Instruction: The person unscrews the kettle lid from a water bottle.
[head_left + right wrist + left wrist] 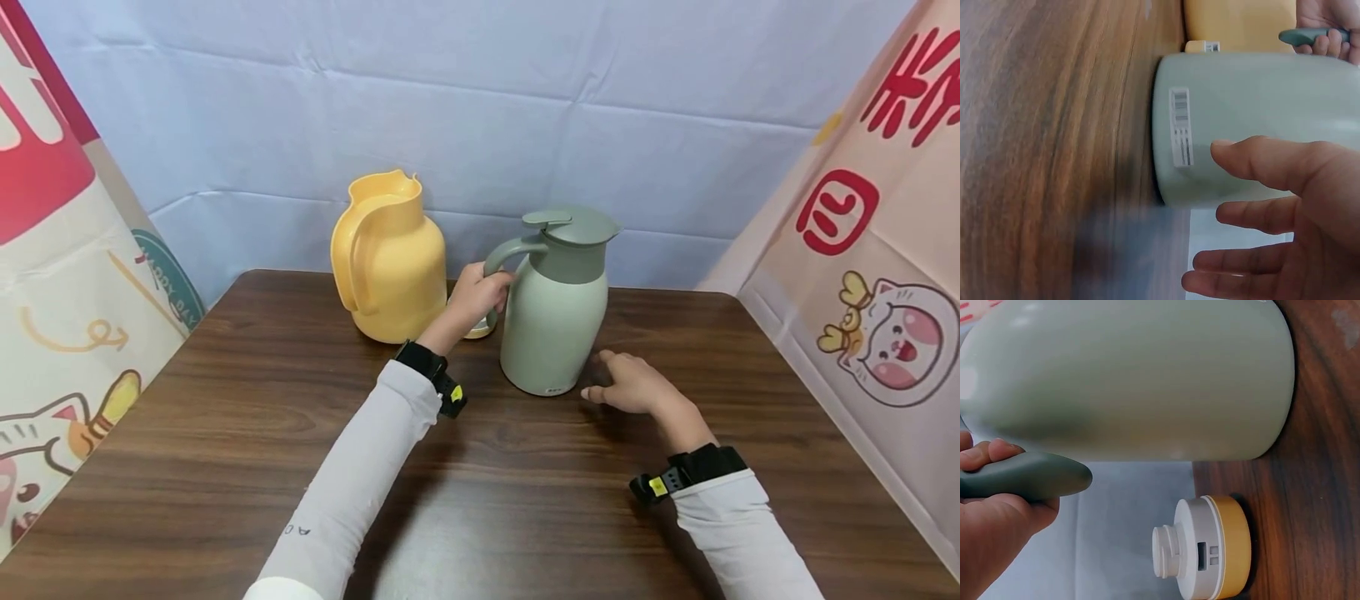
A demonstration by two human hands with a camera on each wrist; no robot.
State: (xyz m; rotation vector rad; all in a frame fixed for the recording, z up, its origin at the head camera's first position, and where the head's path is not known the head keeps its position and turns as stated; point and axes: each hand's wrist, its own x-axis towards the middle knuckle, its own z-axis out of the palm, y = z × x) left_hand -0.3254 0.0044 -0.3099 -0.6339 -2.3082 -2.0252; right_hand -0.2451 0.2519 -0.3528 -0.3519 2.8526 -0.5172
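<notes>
A pale green vacuum jug with a darker green lid stands upright on the wooden table. My left hand grips its green handle, fingers curled round it; the left wrist view shows the handle's lower end sticking out of the grasp. Low beside the jug's right side is my right hand, its fingers spread and holding nothing. In the right wrist view the thumb lies in front of the jug's barcode label; whether it touches the jug I cannot tell.
At the left stands a yellow jug with an uncovered spout. A yellow and white stopper-like lid sits on the table behind the left hand. Pale blue cloth hangs at the back, printed sheets at both sides.
</notes>
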